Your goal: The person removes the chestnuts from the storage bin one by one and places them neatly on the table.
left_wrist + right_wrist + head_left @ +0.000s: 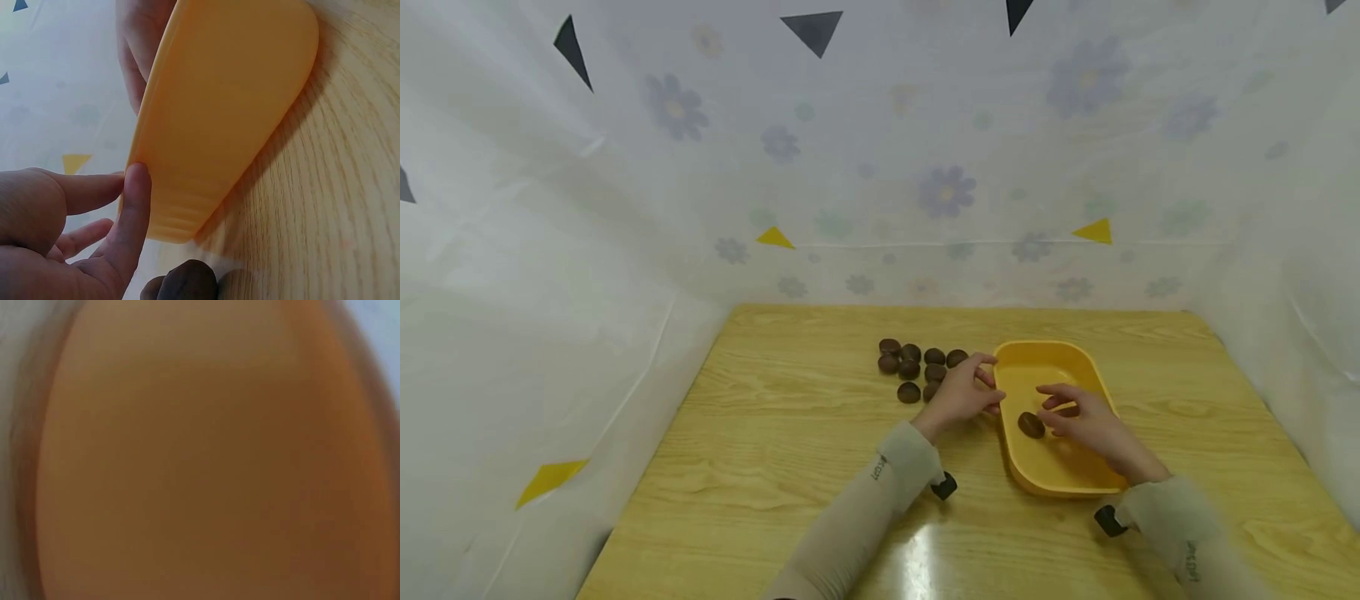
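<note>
A yellow plastic tray [1051, 483] with raised walls stands on the table. My left hand [961, 392] pinches its left rim between thumb and fingers, and the left wrist view shows a finger [137, 187] along the outer wall. Inside the tray lies one dark brown chestnut [1032, 425]. Over the tray floor is my right hand [1086, 429], its thumb right beside that chestnut and its forefinger held apart from the thumb. The right wrist view holds only a blurred close-up of the tray's wall [206, 475].
Left of the tray, several more chestnuts [909, 369] sit in loose rows on the wooden table [775, 433], some partly hidden behind my left hand. White flowered sheeting [880, 150] encloses the back and sides of the table.
</note>
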`<state>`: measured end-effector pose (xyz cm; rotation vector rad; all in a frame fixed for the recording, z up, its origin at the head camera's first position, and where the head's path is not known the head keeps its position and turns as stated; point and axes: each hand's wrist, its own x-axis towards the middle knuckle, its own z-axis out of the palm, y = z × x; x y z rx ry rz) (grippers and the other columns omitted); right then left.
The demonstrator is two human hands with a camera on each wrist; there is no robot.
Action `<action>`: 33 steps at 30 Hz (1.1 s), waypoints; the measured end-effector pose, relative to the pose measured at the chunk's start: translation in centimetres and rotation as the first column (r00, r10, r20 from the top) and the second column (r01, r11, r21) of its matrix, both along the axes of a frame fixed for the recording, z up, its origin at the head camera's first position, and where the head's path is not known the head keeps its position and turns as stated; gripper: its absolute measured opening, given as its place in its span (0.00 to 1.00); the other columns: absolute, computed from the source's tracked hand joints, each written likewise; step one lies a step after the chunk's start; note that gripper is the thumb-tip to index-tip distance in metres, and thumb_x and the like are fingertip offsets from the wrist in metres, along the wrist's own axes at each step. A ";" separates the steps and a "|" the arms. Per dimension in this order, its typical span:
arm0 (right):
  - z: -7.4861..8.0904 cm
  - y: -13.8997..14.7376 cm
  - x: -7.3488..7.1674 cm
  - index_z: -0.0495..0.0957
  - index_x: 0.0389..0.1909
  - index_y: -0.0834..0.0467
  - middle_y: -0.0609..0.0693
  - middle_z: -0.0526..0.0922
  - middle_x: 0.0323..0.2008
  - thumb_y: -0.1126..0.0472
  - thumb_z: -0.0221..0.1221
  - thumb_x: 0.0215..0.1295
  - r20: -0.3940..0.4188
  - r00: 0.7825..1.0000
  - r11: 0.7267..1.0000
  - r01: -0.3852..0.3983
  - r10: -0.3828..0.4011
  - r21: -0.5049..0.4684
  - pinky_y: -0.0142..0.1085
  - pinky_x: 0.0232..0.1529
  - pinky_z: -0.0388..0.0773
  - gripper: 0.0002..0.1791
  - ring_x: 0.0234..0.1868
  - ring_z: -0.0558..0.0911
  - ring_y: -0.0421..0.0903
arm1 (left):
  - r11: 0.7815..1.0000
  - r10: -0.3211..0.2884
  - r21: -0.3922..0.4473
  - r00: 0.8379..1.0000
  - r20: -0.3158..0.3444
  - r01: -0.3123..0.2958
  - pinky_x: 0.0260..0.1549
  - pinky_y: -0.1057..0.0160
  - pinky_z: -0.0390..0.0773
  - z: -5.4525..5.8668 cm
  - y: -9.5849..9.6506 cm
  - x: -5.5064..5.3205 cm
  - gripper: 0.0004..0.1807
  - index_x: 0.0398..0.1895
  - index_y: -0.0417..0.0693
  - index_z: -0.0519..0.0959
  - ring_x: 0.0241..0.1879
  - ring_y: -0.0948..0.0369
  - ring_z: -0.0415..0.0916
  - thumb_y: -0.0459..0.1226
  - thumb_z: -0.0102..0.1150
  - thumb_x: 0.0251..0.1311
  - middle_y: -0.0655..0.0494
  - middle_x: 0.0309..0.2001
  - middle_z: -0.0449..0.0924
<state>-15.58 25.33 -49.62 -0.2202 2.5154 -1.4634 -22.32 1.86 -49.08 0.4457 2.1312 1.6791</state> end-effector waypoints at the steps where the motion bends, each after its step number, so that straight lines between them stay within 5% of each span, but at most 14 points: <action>1: -0.2 -0.2 0.0 0.62 0.75 0.70 0.69 0.74 0.58 0.56 0.60 0.77 0.007 1.000 1.000 -0.001 0.001 0.003 0.45 0.46 0.88 0.34 0.54 0.83 0.61 | 1.000 0.000 0.006 1.000 0.004 0.000 0.44 0.44 0.88 -0.1 0.0 0.0 0.33 0.74 0.45 0.68 0.39 0.40 0.87 0.28 0.65 0.67 0.46 0.47 0.77; 15: -1.1 -1.7 -0.4 0.79 0.58 0.68 0.62 0.83 0.53 0.63 0.71 0.65 -0.064 0.997 0.981 -0.040 0.053 0.189 0.42 0.46 0.80 0.24 0.47 0.81 0.51 | 0.997 0.027 0.078 0.999 0.044 -0.031 0.43 0.44 0.88 -0.3 -0.3 0.1 0.33 0.74 0.47 0.69 0.38 0.39 0.87 0.26 0.66 0.66 0.49 0.42 0.76; 26: -1.5 -2.0 -0.8 0.81 0.53 0.66 0.56 0.84 0.43 0.61 0.71 0.65 -0.087 0.993 0.959 -0.053 0.080 0.278 0.37 0.41 0.78 0.19 0.41 0.80 0.47 | 0.997 0.028 0.069 0.999 0.041 -0.030 0.42 0.45 0.88 -0.5 -0.4 -0.1 0.34 0.74 0.47 0.70 0.36 0.41 0.87 0.27 0.67 0.65 0.50 0.41 0.77; 33: -1.3 -2.2 -0.8 0.81 0.54 0.64 0.59 0.83 0.45 0.63 0.71 0.64 -0.085 0.993 0.956 -0.057 0.084 0.288 0.43 0.43 0.80 0.20 0.42 0.81 0.50 | 0.996 0.028 0.084 0.998 0.052 -0.032 0.43 0.44 0.88 -0.5 -0.4 -0.1 0.34 0.73 0.48 0.70 0.38 0.39 0.87 0.26 0.67 0.65 0.50 0.41 0.77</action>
